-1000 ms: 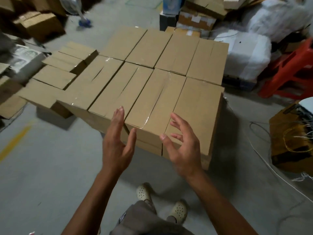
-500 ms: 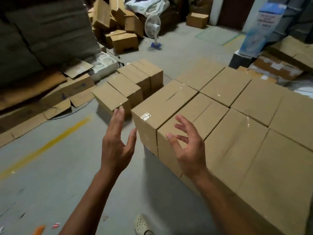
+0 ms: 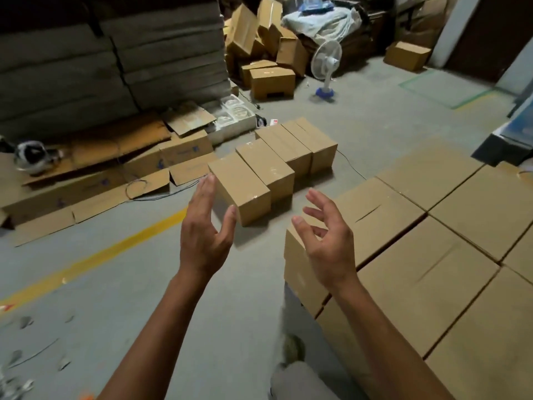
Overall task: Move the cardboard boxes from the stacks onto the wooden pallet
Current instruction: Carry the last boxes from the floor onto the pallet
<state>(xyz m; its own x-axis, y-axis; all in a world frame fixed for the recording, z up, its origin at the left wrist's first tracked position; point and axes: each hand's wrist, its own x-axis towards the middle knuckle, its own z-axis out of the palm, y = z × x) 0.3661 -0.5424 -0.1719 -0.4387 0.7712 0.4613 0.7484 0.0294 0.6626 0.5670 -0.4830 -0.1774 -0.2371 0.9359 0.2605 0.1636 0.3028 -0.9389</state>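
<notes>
My left hand [image 3: 203, 230] and my right hand [image 3: 326, 243] are raised in front of me, both open and holding nothing. Ahead on the floor stands a short row of sealed cardboard boxes; the nearest box [image 3: 240, 187] lies just beyond my left fingertips. Behind it are more boxes [image 3: 266, 166], ending at the far box [image 3: 315, 141]. To my right is a large block of packed boxes [image 3: 427, 255], its corner box below my right hand. The wooden pallet is hidden; I cannot see it.
Flattened cardboard [image 3: 95, 174] litters the floor at left, below tall grey stacks [image 3: 115, 59]. A white standing fan [image 3: 327, 67] and loose cartons [image 3: 271, 79] lie at the back. A yellow floor line [image 3: 95, 255] runs diagonally. A cable [image 3: 350, 166] trails past the row.
My view has swung left, away from the big block of boxes toward the row on the floor. Both hands stay open and empty, now nearer the row's closest box.
</notes>
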